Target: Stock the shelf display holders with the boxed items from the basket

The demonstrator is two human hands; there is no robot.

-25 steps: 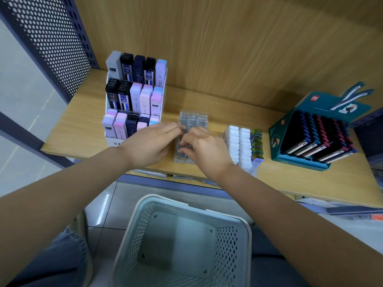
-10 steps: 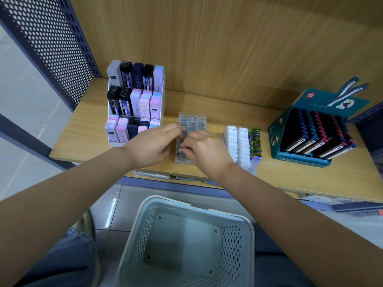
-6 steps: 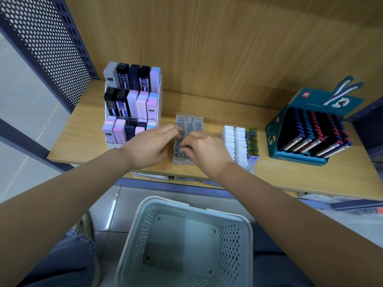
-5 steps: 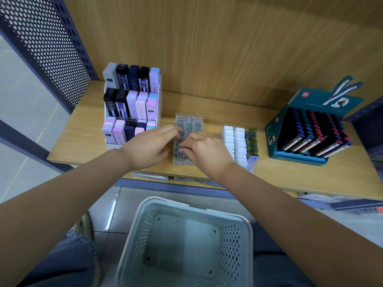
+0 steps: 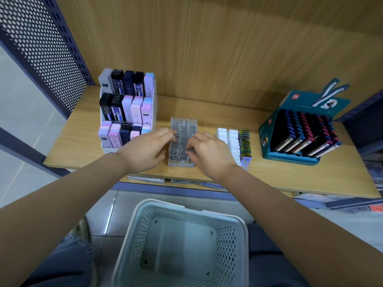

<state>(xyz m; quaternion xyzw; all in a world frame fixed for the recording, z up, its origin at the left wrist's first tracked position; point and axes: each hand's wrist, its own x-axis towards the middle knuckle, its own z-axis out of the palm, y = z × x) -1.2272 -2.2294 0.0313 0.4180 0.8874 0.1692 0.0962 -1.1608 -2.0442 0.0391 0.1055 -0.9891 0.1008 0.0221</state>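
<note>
A clear display holder (image 5: 183,125) packed with rows of small transparent boxes stands in the middle of the wooden shelf (image 5: 290,177). My left hand (image 5: 145,150) rests against the holder's left side, fingertips on its upper edge. My right hand (image 5: 209,152) is at its right front, thumb and fingers pinched on a small clear box (image 5: 182,151) in the front rows. The pale mesh basket (image 5: 245,235) sits below the shelf edge, and nothing shows inside it.
A white tiered holder (image 5: 126,112) full of black, navy, pink and lilac lead cases stands at the left. Rows of white boxes (image 5: 228,139) and a teal carton of pens (image 5: 294,129) stand to the right. A perforated metal panel (image 5: 41,48) closes the shelf's left end.
Both hands have stayed at the clear holder with only small finger shifts. The right fingertips have worked slightly toward the front rows. The view has drifted a little.
</note>
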